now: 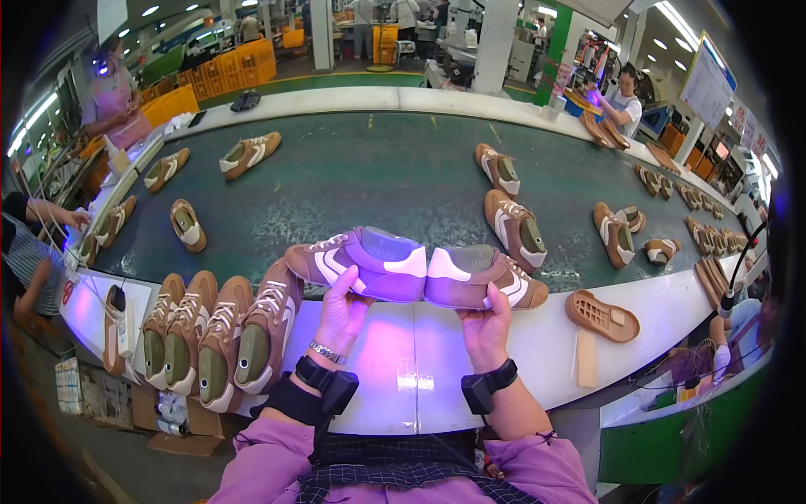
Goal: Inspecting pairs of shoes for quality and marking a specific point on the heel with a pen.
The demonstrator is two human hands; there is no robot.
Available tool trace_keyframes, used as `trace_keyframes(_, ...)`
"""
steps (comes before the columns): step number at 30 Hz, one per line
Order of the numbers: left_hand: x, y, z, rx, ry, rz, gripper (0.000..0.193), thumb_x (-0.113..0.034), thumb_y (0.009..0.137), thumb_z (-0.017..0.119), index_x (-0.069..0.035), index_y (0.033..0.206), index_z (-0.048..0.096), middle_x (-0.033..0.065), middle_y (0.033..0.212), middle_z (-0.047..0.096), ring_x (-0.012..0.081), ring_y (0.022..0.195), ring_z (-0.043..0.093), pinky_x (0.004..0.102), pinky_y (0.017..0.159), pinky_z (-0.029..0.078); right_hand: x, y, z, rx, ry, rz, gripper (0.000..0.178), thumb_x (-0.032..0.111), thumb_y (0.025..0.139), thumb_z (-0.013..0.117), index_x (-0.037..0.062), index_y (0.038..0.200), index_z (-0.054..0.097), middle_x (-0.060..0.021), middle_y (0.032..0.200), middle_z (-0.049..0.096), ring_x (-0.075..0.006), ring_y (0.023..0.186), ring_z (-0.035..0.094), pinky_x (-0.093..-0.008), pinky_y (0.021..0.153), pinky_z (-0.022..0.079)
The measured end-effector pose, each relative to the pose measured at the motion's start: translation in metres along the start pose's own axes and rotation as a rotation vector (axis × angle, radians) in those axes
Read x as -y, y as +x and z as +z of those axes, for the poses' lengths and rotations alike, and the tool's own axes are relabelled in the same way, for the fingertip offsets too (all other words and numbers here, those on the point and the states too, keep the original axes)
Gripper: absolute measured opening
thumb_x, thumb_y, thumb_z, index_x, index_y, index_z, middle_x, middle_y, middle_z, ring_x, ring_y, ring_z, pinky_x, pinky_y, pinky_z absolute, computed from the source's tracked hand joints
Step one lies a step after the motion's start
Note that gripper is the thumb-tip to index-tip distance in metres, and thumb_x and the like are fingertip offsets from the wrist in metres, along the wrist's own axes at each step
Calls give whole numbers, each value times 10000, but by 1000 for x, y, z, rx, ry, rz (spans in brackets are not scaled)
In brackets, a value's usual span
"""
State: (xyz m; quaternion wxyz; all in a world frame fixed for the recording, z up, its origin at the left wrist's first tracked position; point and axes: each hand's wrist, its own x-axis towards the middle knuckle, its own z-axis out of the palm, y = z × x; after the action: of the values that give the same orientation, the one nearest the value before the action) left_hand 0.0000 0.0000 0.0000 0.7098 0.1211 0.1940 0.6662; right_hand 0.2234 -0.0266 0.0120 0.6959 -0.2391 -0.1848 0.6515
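Observation:
Two brown sneakers with white trim are held up heel to heel over the near edge of the green belt. My left hand (343, 307) grips the left sneaker (357, 262), its toe pointing left; purple light falls on its side. In my right hand (487, 327) is the right sneaker (483, 277), toe to the right. Their white heels meet or nearly meet in the middle. Thumbs lie along the soles' near sides, and the other fingers are partly hidden underneath. Below both hands is the white ledge (395, 361), lit purple.
Several sneakers (225, 336) stand in a row on the ledge at left. A tan sole (601, 316) and a pale strip (586, 359) lie at right. More shoes (509, 227) sit on the green belt (353, 168). Co-workers (623, 101) are around the belt.

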Motion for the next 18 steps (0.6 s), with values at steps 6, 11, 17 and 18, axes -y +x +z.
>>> trace_keyframes(6,3,3,-3,-8,43,9,275,-136,835,630,-51,1082,544,54,1008,600,182,925,595,351,827,502,-2,0,-2,-28,15,-39,449,257,846,551,72,1241,444,-82,1183,540,-228,1083,531,-409,961,422)
trace_keyframes(11,-2,-3,6,-18,131,65,262,-116,842,617,-51,1083,537,38,969,588,162,895,588,350,791,501,0,0,-4,-8,-45,-86,439,269,856,534,72,1238,446,-76,1177,542,-218,1088,525,-398,956,418)
trace_keyframes(17,-2,-10,10,31,145,81,282,-100,845,606,-54,1110,522,41,1013,577,168,923,581,357,831,492,4,-3,-3,22,-37,-133,406,245,851,552,59,1205,483,-68,1149,562,-193,1046,546,-378,911,435)
trace_keyframes(18,-2,-12,12,28,139,82,292,-95,846,600,-55,1122,515,41,1026,574,170,938,578,359,847,488,6,-4,-3,21,-33,-137,406,245,851,552,59,1205,483,-68,1149,562,-193,1046,546,-378,911,435)
